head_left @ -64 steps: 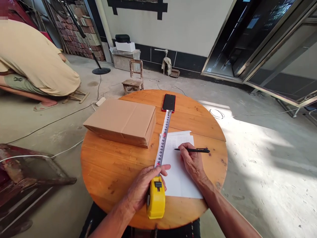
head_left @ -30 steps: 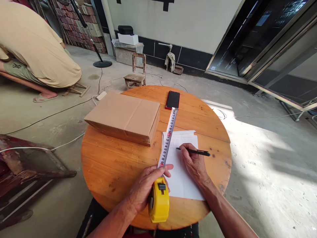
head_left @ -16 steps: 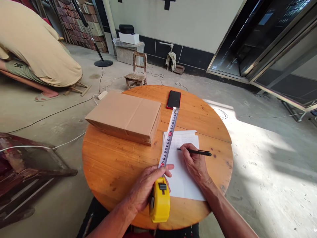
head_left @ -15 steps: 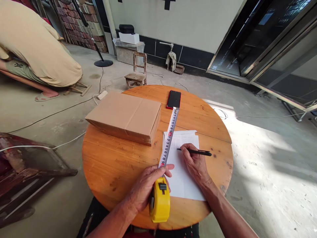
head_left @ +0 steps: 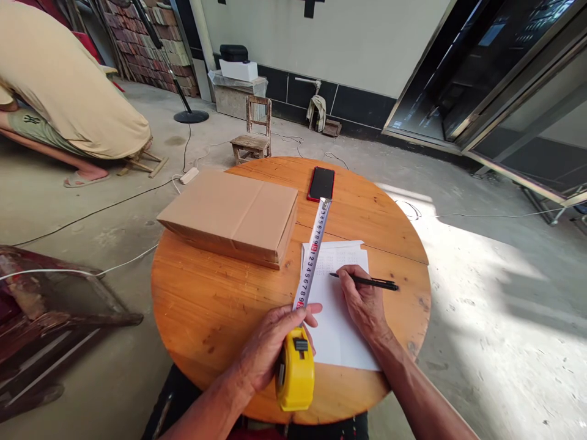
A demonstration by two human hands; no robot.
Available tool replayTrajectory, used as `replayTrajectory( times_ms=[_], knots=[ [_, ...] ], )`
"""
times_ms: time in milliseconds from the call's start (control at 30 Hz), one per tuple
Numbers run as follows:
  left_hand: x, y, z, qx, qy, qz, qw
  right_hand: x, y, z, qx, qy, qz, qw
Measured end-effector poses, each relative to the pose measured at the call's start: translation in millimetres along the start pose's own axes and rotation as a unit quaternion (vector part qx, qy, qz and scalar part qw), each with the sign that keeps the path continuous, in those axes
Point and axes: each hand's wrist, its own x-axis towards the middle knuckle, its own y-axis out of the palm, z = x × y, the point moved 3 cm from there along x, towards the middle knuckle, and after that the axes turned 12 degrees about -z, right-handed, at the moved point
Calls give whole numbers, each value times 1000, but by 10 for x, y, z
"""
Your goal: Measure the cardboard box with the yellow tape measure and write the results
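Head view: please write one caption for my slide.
Left hand holds a tape measure; right hand holds a pen over paper.

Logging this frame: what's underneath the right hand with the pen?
Under the right hand, holding a black pen, lies white paper on the wooden table. Rows of marks, too small to read, show near the pen tip; anything on the paper beneath the hand is covered.

Yellow tape measure (head_left: 297,376), black pen (head_left: 378,282), white paper (head_left: 332,333), brown box (head_left: 232,214)
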Motion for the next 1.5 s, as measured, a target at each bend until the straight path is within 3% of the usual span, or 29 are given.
replayTrajectory(
  times_ms=[1167,1500],
  knots=[
    [15,-3,-2,-5,-2,15,1000,-7,17,-30,-6,-1,17,1000],
    [-13,30,-28,8,-8,-16,1000,22,-56,-37,47,37,-32,998]
  ],
)
